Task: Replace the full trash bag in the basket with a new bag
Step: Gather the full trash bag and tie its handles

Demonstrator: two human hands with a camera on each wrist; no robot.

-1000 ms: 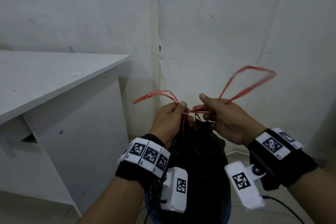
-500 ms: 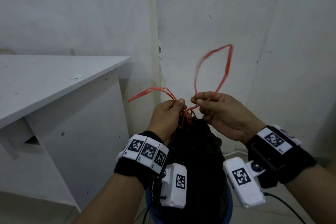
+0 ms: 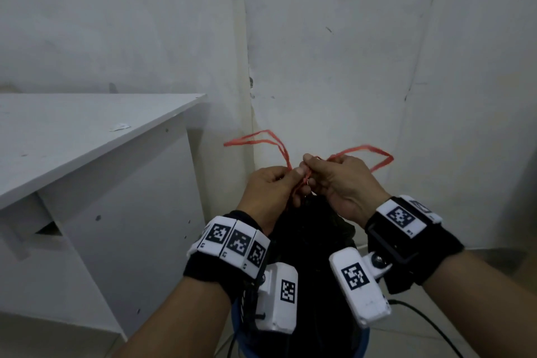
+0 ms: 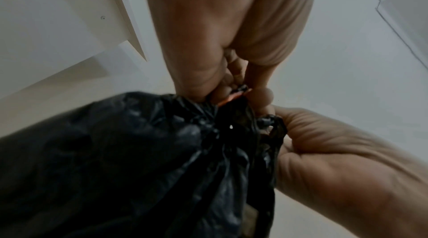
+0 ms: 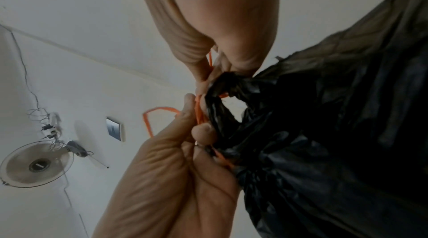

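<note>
Nearest in the head view, a blue round plastic basket shows only as slivers of rim at the bottom edge, between the two forearms with their black wrist bands and white tagged camera blocks. A thin black cable trails over the floor to the right of it. Rising out of the basket is the full black crinkled plastic trash bag, its mouth gathered into a tight neck just under the hands.

The left hand has its fingers curled and thumb pressed down, pinching the orange-red plastic drawstring right at the bag's neck; one loop of the string sticks up and out to the left. The right hand sits against it, fingertips touching, fingers also curled and pinching the same drawstring, with a second loop flaring to the right. From the right wrist camera, the string runs between thumb and forefinger beside the bunched black plastic.

To the left stands a white laminate desk with a small scrap of white paper on its top. Behind everything is a scuffed white wall corner.
</note>
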